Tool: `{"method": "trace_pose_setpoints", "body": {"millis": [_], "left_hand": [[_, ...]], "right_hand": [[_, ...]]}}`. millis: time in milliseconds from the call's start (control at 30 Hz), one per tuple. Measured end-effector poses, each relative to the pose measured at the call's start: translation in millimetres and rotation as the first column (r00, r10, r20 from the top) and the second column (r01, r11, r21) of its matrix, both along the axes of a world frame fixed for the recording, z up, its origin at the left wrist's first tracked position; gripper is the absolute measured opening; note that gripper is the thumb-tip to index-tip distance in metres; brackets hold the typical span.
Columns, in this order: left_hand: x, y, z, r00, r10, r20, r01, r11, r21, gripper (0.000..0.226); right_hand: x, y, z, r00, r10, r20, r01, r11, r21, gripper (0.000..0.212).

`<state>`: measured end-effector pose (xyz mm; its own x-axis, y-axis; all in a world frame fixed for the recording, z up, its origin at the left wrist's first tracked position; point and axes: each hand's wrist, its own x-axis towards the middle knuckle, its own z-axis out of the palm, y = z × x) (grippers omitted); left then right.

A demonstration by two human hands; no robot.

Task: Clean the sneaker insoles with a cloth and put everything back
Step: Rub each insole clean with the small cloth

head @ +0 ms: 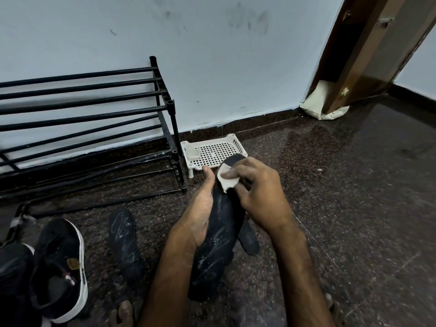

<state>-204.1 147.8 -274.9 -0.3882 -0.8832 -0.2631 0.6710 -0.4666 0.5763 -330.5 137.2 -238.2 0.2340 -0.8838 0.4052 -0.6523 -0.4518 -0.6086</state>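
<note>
The black shoe rack (174, 128) stands at 9 o'clock against the wall. A black sneaker (61, 267) lies at 8 o'clock. The held insole (220, 232) sits at centre, with its long axis running from 7 to 1 o'clock and its far end toward the white tray (212, 149). The left hand (200, 208) grips its left edge. The right hand (259, 190) pinches a white cloth (226, 179) and presses it on the far end. A second insole (125, 241) lies flat on the floor at 7 o'clock.
</note>
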Motion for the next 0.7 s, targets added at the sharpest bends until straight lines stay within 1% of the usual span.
{"method": "trace_pose_setpoints", "body": {"millis": [33, 67, 133, 167, 200, 233, 267, 333, 367, 400, 467, 533, 567, 600, 633, 700], "left_hand": [[2.4, -2.2, -3.4, 1.0, -0.008, 0.01, 0.008, 1.0, -0.019, 0.077], [3.7, -3.6, -5.0, 0.999, -0.014, 0.031, 0.015, 0.999, -0.038, 0.077], [2.2, -3.5, -7.0, 0.996, -0.032, 0.079, 0.038, 0.997, -0.064, 0.077], [-0.1, -3.4, -7.4, 0.994, -0.041, 0.098, 0.047, 0.997, -0.06, 0.079], [-2.9, -2.5, -5.2, 0.993, -0.047, 0.106, 0.052, 0.997, -0.051, 0.081], [-5.6, -2.0, -4.1, 0.995, -0.045, 0.09, 0.05, 0.997, -0.054, 0.08], [-7.8, -1.2, -1.7, 0.998, -0.028, 0.053, 0.032, 0.998, -0.06, 0.078], [-9.5, -2.7, -0.7, 0.999, 0.034, -0.031, -0.035, 0.998, -0.049, 0.073], [-7.8, -3.4, -2.2, 0.997, 0.047, -0.053, -0.049, 0.998, -0.045, 0.073], [-5.9, -3.0, -2.0, 0.998, 0.032, -0.053, -0.035, 0.998, -0.052, 0.075], [-3.1, -2.0, -4.4, 0.999, -0.039, 0.008, 0.039, 0.996, -0.086, 0.077], [-3.5, -1.7, -7.0, 0.992, -0.053, 0.117, 0.069, 0.989, -0.134, 0.069], [-4.2, -2.4, -7.6, 0.989, -0.036, 0.142, 0.057, 0.987, -0.149, 0.065], [-4.7, -3.3, -7.0, 0.99, -0.02, 0.138, 0.041, 0.987, -0.154, 0.064], [-4.3, -4.4, -7.0, 0.993, -0.004, 0.119, 0.022, 0.989, -0.148, 0.066], [-2.1, -6.3, -5.9, 0.997, 0.003, 0.078, 0.006, 0.994, -0.11, 0.074]], "right_hand": [[-6.0, -0.2, -1.2, 0.999, -0.037, -0.025, 0.037, 0.999, 0.011, 0.029], [-11.7, -1.0, -2.8, 0.994, -0.106, -0.034, 0.105, 0.994, -0.01, 0.031], [-16.9, -2.3, -3.2, 0.964, -0.267, -0.001, 0.266, 0.96, -0.089, 0.032], [-14.6, -2.8, -2.0, 0.949, -0.315, 0.025, 0.315, 0.943, -0.11, 0.031], [-9.3, -2.9, 0.5, 0.945, -0.323, 0.052, 0.327, 0.938, -0.116, 0.03], [-2.4, -2.3, 3.3, 0.956, -0.286, 0.069, 0.292, 0.95, -0.113, 0.029], [4.8, -1.3, 5.1, 0.976, -0.205, 0.071, 0.212, 0.972, -0.106, 0.028], [13.6, 2.6, 5.5, 1.0, -0.017, 0.017, 0.018, 0.996, -0.086, 0.026], [13.4, 3.4, 3.7, 0.999, 0.037, -0.017, -0.038, 0.996, -0.08, 0.026], [10.1, 3.1, 2.4, 0.999, 0.038, -0.037, -0.041, 0.996, -0.076, 0.026], [-1.1, -0.1, -0.3, 0.995, -0.096, -0.037, 0.091, 0.99, -0.107, 0.026], [-11.1, -4.0, 0.1, 0.97, -0.242, 0.005, 0.239, 0.956, -0.171, 0.026], [-14.8, -5.7, 0.8, 0.966, -0.256, 0.022, 0.255, 0.948, -0.189, 0.027], [-17.6, -6.6, 2.3, 0.976, -0.217, 0.029, 0.219, 0.96, -0.173, 0.028], [-20.2, -7.0, 4.3, 0.989, -0.143, 0.027, 0.145, 0.983, -0.114, 0.028], [-25.9, -5.1, 7.9, 1.0, -0.021, 0.011, 0.02, 0.998, 0.064, 0.028]]}}
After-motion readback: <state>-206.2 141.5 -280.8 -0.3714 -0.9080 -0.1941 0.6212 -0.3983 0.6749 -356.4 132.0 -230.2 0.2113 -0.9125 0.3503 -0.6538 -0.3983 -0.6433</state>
